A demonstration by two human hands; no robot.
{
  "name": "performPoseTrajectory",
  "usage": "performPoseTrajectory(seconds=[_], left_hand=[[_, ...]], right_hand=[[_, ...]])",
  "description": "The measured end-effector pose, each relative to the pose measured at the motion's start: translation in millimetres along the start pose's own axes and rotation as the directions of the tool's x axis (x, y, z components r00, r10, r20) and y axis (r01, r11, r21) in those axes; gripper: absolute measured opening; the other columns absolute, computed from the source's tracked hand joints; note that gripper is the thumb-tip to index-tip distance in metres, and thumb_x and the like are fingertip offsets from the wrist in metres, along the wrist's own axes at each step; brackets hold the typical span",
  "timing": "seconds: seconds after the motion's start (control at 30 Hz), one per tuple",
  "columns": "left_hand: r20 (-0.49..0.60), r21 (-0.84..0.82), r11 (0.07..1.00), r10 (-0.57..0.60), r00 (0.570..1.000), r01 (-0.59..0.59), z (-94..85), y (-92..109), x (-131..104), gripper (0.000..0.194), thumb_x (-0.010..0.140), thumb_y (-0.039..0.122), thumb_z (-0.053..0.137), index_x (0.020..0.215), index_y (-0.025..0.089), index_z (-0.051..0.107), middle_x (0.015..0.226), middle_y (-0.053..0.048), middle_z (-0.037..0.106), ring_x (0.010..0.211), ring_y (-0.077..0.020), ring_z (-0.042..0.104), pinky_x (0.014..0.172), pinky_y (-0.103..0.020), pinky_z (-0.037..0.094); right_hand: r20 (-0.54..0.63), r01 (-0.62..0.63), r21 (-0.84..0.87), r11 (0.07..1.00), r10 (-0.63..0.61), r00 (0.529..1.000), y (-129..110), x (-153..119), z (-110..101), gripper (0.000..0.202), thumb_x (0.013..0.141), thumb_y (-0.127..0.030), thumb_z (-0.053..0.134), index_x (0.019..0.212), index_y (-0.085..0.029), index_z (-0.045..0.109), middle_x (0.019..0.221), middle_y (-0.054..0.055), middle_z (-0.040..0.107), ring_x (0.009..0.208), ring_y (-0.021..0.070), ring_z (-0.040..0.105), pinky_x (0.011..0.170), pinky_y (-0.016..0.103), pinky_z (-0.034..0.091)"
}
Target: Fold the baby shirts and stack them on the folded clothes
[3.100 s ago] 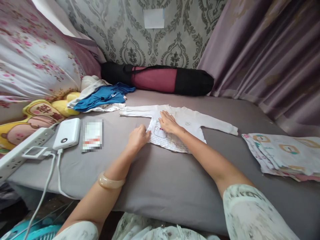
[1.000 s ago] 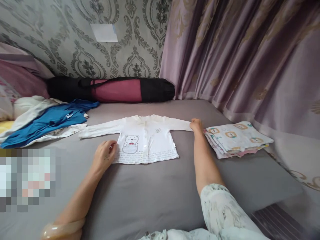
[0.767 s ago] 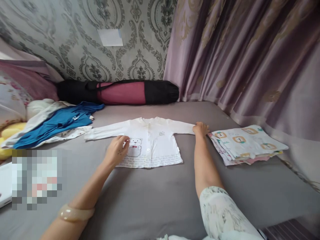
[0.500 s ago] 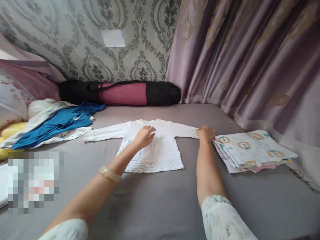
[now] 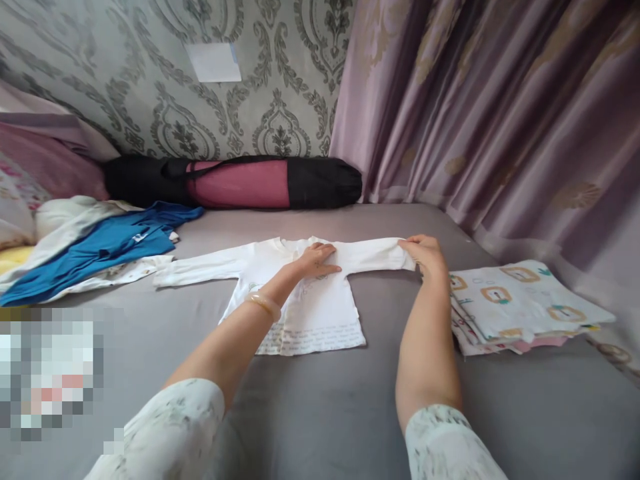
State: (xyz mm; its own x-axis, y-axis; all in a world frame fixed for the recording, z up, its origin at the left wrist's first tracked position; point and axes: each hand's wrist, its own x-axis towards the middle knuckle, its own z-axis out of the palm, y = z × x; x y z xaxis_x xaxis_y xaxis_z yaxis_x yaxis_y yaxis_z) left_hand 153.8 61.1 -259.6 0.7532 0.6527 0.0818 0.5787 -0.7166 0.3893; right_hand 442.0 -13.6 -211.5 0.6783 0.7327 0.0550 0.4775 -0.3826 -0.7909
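Observation:
A small white long-sleeved shirt lies spread on the grey bed sheet, its neck away from me and both sleeves stretched out sideways. Faint printed lines run along its hem. My left hand rests on the upper chest of the shirt, fingers stretched out toward the right sleeve. A pale bangle circles the left wrist. At the cuff of the right-side sleeve, my right hand pinches the fabric and lifts that end slightly.
A pile of folded cloths with lion prints lies on the right. Blue clothing and other garments are heaped at left. A long black and maroon bag lies along the wall. Purple curtains hang at the right.
My left hand has moved right and down onto the shirt's chest. The right hand has shifted slightly right with the cuff, and the sleeve now looks raised at its end.

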Motion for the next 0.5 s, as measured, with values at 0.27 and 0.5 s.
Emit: performPoseTrajectory(seconds=[0.27,0.5], left_hand=[[0.118,0.024,0.995,-0.097,0.988,0.095,-3.3,8.4,1.1,0.095,0.075,0.077,0.049,0.149,0.021,0.03,0.157,-0.014,0.025,0.14,-0.04,0.02,0.113,-0.054,0.017],[0.187,0.031,0.989,-0.149,0.971,0.146,-12.2,11.5,10.2,0.085,0.082,0.076,0.034,0.148,0.024,0.033,0.155,-0.012,0.028,0.139,-0.039,0.02,0.112,-0.053,0.017]], right_hand=[[0.036,-0.077,0.422,0.903,0.069,0.997,-26.8,-19.0,-10.5,0.015,0.064,-0.025,0.073,0.075,-0.017,0.067,0.059,-0.001,0.063,0.051,0.0128,0.057,0.048,0.023,0.046],[0.101,-0.071,0.557,0.827,0.017,0.995,-47.2,-24.8,-5.0,0.021,0.068,-0.03,0.076,0.079,-0.017,0.064,0.065,-0.001,0.064,0.058,0.0139,0.062,0.054,0.026,0.051]])
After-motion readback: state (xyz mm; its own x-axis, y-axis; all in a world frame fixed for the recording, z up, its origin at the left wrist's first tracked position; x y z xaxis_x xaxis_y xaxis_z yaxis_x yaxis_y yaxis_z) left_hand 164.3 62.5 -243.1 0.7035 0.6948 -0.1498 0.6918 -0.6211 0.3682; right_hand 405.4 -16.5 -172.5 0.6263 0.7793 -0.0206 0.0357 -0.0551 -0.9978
